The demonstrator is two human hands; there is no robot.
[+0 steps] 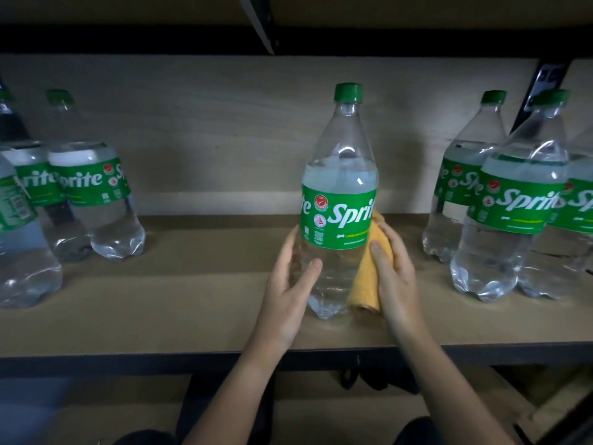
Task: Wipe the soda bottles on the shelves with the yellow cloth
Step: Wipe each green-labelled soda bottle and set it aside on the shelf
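A clear soda bottle (339, 175) with a green cap and green label stands upright in the middle of the wooden shelf (199, 293). My left hand (288, 284) grips its lower body from the left, thumb across the front. My right hand (393, 271) presses the yellow cloth (365, 284) against the bottle's right side, fingers curled over the cloth. Part of the cloth hangs down to the shelf board.
Three similar bottles (93, 194) stand at the left of the shelf and three more bottles (510, 213) at the right. A shelf board with a dark metal rail (288, 40) runs overhead. The front edge (160, 361) is a dark metal beam, with a lower shelf below.
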